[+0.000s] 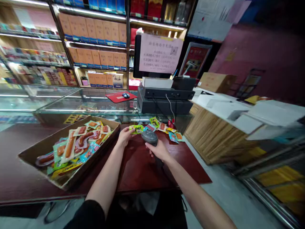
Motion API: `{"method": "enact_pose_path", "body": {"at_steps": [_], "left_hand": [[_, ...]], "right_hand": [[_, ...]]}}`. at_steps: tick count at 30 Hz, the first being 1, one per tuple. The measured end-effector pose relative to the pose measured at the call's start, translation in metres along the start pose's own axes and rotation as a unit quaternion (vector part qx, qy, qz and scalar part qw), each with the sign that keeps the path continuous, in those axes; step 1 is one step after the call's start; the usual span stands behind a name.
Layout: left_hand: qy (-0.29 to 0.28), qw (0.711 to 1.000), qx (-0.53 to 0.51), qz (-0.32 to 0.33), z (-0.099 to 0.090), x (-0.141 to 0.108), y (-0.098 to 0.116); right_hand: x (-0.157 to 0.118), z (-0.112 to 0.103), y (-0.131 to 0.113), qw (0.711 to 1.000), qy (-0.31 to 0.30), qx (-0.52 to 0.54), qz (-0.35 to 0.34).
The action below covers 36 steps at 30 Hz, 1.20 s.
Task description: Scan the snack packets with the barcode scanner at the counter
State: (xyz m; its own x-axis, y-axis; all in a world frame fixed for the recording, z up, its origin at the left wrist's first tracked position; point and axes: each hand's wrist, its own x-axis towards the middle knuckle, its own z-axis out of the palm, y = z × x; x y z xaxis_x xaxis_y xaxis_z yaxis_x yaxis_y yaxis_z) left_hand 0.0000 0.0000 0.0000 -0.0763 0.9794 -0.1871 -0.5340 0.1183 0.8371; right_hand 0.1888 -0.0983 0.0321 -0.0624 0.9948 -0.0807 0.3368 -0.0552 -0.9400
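Far left, shelves: rows of small goods behind a glass counter [71, 106] in the upper left of the frame; too blurred to tell apart.

Lower left, cardboard box [33, 151]: a shallow open tray on the dark red table [147, 171], tilted across the frame, filled with packaged sausages [82, 138] and other bright packets.

Centre, left hand [124, 136]: just right of the box's near corner, fingers stretched forward and loosely closed on the left end of the green snack packet [136, 128]. The grip looks like a light pinch, though the fingertips themselves are hidden.

Green snack packet: lies flat on the table at centre frame, long axis running left to right, its left end under the left hand's fingers.

Key relation: the packet sits just up-frame and slightly left of the scanner's head; the left hand touches it, the right hand does not.

Centre right, right hand [159, 150]: wrapped shut around the handle of the barcode scanner [149, 136], whose grey head points up-frame toward the packet.

Right of centre, loose packets [170, 130]: a scatter of small colourful snacks on the table, beyond the scanner.

Above centre, till [164, 98]: black register stack with a paper notice [160, 53] on its screen.

Right: wooden counter [209, 136] with white boxes on top.
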Motion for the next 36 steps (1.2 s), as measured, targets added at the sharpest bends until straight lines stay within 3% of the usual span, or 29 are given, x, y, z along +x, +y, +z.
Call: {"method": "enact_pose_path", "body": {"at_steps": [6, 9, 12, 14, 16, 19, 21, 24, 28, 32, 34, 36], "left_hand": [[0.005, 0.998, 0.039, 0.041, -0.004, -0.016, 0.008], [0.003, 0.992, 0.068, 0.102, -0.022, -0.03, 0.038], [0.033, 0.976, 0.097, 0.193, -0.048, -0.047, 0.085], [0.092, 0.949, 0.122, 0.277, -0.066, -0.059, 0.117], [0.172, 0.9, 0.155, 0.37, -0.079, -0.07, 0.143], [0.237, 0.835, 0.213, 0.448, -0.085, -0.081, 0.157], [0.225, 0.828, 0.249, 0.45, -0.077, -0.083, 0.149], [0.18, 0.845, 0.291, 0.411, -0.052, -0.074, 0.119], [0.1, 0.879, 0.31, 0.35, -0.013, -0.05, 0.066], [0.029, 0.892, 0.334, 0.302, 0.022, -0.02, 0.019], [-0.001, 0.886, 0.373, 0.274, 0.04, -0.005, 0.0], [-0.027, 0.863, 0.431, 0.264, 0.057, 0.01, -0.017]], "right_hand": [[0.001, 0.0, -0.005, 1.0, -0.017, -0.008, -0.003], [0.004, 0.005, -0.01, 0.999, -0.033, 0.001, -0.015], [0.009, 0.013, -0.017, 0.998, -0.057, 0.013, -0.038], [0.012, 0.019, -0.021, 0.997, -0.065, 0.02, -0.049], [0.015, 0.026, -0.022, 0.996, -0.071, 0.022, -0.051], [0.017, 0.033, -0.02, 0.995, -0.085, 0.019, -0.052], [0.017, 0.033, -0.017, 0.995, -0.088, 0.015, -0.051], [0.015, 0.023, -0.012, 0.996, -0.079, 0.014, -0.048], [0.011, -0.005, -0.006, 0.998, -0.048, 0.015, -0.039], [0.007, -0.041, 0.003, 1.0, 0.012, 0.017, -0.01], [0.006, -0.058, 0.01, 0.999, 0.04, 0.022, 0.006], [0.005, -0.074, 0.019, 0.998, 0.058, 0.029, 0.022]]}}
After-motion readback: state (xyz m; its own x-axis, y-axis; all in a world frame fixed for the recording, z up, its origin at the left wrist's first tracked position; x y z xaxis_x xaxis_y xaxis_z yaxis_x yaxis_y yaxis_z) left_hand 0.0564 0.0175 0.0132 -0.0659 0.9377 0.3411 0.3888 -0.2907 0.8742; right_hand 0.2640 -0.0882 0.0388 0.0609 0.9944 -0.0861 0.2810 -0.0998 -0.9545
